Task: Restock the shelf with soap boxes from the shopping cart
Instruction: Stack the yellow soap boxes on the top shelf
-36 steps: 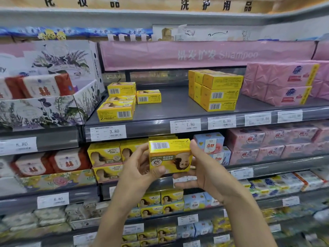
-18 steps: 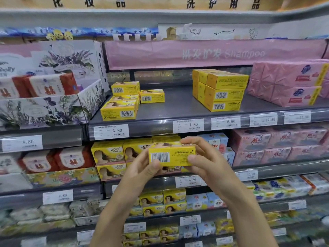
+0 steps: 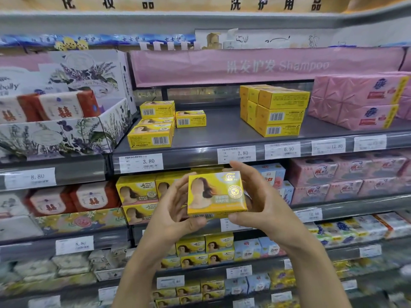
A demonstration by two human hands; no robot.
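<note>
I hold one yellow soap box (image 3: 216,194) in front of the shelves, its printed front face toward me. My left hand (image 3: 175,210) grips its left side and my right hand (image 3: 262,201) grips its right side, thumbs under the bottom edge. On the grey upper shelf (image 3: 222,134) lie several matching yellow soap boxes (image 3: 153,127) at the left, above the 3.80 tag. More of the same boxes (image 3: 138,192) stand on the shelf behind my hands. The shopping cart is out of view.
A taller stack of yellow boxes (image 3: 275,110) sits right of centre on the upper shelf, with pink packs (image 3: 355,101) further right. A floral display carton (image 3: 66,121) of red-and-white soaps is at the left. Bare shelf surface lies between the two yellow groups.
Both hands have turned the box, so the barcode side went down and the printed front now faces me. The box stays at about the same height.
</note>
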